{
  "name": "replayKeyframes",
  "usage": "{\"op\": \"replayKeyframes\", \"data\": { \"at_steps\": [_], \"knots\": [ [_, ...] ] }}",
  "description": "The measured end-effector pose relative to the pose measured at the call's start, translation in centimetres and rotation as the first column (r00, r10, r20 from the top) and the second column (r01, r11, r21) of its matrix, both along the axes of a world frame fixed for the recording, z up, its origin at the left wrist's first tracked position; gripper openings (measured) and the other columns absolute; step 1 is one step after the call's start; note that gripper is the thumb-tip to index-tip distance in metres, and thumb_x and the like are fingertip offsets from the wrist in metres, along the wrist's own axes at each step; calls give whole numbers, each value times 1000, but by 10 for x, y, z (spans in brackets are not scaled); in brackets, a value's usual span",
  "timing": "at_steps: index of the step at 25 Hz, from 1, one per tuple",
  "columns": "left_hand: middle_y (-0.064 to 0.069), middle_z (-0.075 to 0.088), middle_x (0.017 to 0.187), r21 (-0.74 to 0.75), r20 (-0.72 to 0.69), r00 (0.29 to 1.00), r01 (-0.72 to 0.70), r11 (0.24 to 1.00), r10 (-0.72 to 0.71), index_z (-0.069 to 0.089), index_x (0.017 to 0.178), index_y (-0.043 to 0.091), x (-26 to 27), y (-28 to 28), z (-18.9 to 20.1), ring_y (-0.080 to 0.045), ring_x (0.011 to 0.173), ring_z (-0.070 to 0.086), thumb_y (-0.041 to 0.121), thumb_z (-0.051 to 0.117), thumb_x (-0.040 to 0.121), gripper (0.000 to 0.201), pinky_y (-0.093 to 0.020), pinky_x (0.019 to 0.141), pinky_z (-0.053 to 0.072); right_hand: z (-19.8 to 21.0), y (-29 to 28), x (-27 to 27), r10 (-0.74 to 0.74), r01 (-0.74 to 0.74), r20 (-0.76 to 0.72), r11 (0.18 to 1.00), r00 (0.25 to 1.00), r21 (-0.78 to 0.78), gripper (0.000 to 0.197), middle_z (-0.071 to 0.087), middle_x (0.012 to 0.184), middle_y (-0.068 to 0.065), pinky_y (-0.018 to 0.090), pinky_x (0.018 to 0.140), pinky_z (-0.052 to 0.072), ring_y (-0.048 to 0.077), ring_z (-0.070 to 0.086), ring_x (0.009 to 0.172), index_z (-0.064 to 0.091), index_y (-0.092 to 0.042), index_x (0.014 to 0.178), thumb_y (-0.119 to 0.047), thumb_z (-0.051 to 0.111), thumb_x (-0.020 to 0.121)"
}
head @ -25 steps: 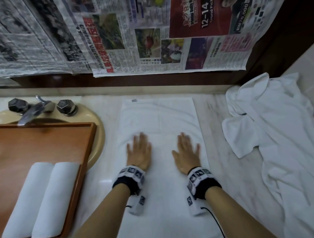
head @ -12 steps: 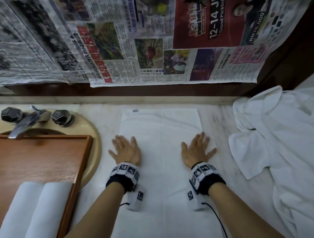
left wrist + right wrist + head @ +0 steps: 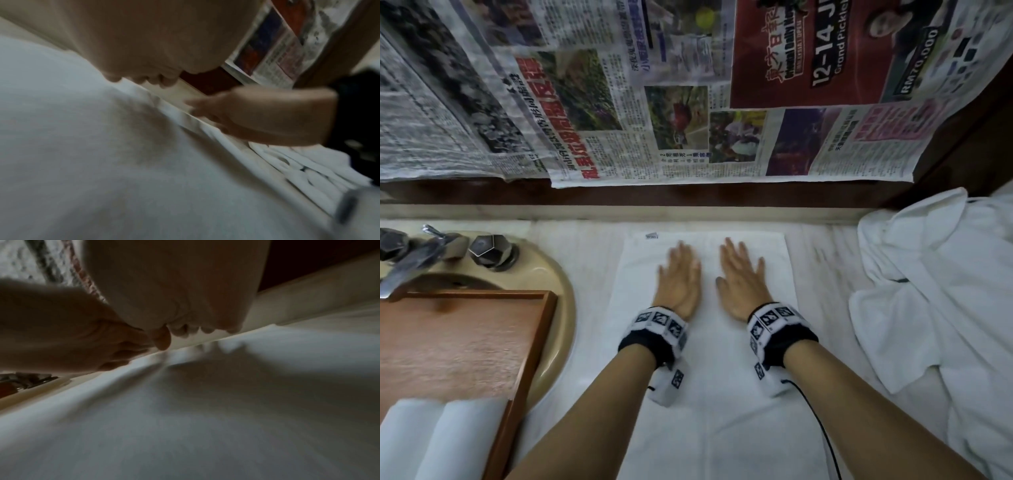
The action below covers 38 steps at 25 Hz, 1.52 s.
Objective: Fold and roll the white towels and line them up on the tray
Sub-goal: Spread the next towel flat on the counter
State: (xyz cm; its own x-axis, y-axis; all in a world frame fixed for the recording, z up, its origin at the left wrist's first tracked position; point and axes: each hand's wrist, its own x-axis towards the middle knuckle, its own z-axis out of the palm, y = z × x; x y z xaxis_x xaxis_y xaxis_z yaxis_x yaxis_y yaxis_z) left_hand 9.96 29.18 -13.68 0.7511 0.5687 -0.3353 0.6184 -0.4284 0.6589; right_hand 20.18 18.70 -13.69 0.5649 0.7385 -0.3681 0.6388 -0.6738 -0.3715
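A folded white towel [image 3: 709,421] lies flat as a long strip on the marble counter, its far end near the wall. My left hand [image 3: 681,277] and right hand [image 3: 741,277] lie side by side, palms down, fingers straight, on the far half of it. The wrist views show the same towel [image 3: 102,162] [image 3: 205,418] under each palm, with the other hand beside it. Two rolled white towels [image 3: 438,442] lie next to each other at the near end of the wooden tray [image 3: 530,346], left of my arms.
The tray sits over a beige sink [image 3: 558,291] with a dark faucet [image 3: 417,257]. A heap of loose white towels [image 3: 941,308] covers the counter at the right. Newspaper sheets [image 3: 654,102] hang on the wall behind. Bare marble [image 3: 822,291] shows between towel and heap.
Both hands have slid from the towel's side edges, spread apart, back toward its middle and farther up toward the wall. The towel stays flat.
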Motion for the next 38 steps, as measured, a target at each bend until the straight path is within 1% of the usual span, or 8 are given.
{"op": "replayKeyframes", "data": {
  "at_steps": [8, 16, 19, 23, 28, 33, 35, 38],
  "knots": [
    [14, -20, 158, 131, -270, 958, 132, 983, -92, -6, 153, 34, 3, 51, -20, -9, 146, -19, 49, 6, 102, 54, -39, 117, -15, -22, 0, 46, 3, -7, -38, 995, 999, -104, 56, -26, 157, -12, 49, 115, -17, 11, -25, 144, -5, -39, 152, -46, 20, 102],
    [7, -30, 156, 222, -431, 902, 89, 971, 16, -17, 152, 30, -16, 81, -16, -15, 144, -26, 61, 12, 98, 68, -47, 116, -18, -14, -37, 81, -122, 124, 23, 969, 992, -213, 67, -29, 156, -10, 58, 112, -17, 12, -25, 144, -12, -30, 152, -53, 21, 99],
    [2, -23, 159, 210, -361, 932, 100, 973, -18, -9, 154, 25, -19, 50, 1, -16, 147, -20, 55, 13, 100, 65, -49, 117, -14, 1, -46, 35, -15, 14, -7, 996, 1000, -82, 66, -20, 160, -8, 52, 115, -14, 10, -18, 146, -6, -23, 154, -46, 27, 101],
    [9, -25, 157, 73, -274, 899, 374, 924, -342, -6, 154, 32, -73, -38, 0, -11, 145, -24, 49, 10, 102, 56, -45, 117, -16, -12, -81, -74, 226, -229, -38, 966, 973, -120, 67, -26, 157, -9, 53, 116, -14, 11, -24, 144, -10, -23, 154, -50, 22, 102],
    [-3, -24, 159, 200, -402, 910, -18, 980, 99, -11, 153, 24, -141, 1, -7, -22, 146, -21, 45, 13, 103, 59, -48, 119, -10, -6, -139, -41, -269, 271, 48, 917, 962, -292, 73, -31, 155, -4, 60, 113, -13, 16, -26, 144, -17, -19, 152, -53, 20, 100],
    [7, -25, 157, 24, -207, 910, 371, 928, -359, -7, 154, 24, -164, -123, 3, -13, 144, -23, 41, 11, 104, 55, -40, 116, -15, 0, -148, -178, 338, -343, -61, 932, 939, -119, 65, -34, 150, -11, 57, 114, -14, 13, -25, 144, -14, -23, 153, -47, 20, 103],
    [6, -27, 156, 121, -286, 913, 336, 934, -291, -8, 154, 25, -195, -115, -12, -16, 146, -22, 42, 7, 103, 55, -43, 116, -14, -11, -166, -168, 225, -228, -37, 953, 974, -200, 66, -35, 149, -11, 60, 114, -10, 14, -25, 144, -16, -21, 152, -47, 18, 103],
    [-1, -23, 159, 215, -389, 916, -15, 976, 100, -9, 154, 20, -232, -76, -18, -22, 147, -19, 44, 9, 103, 59, -49, 118, -10, -6, -194, -141, -180, 192, 68, 937, 981, -293, 70, -32, 155, -7, 62, 110, -15, 16, -25, 145, -18, -17, 151, -52, 17, 100]
  ]
}}
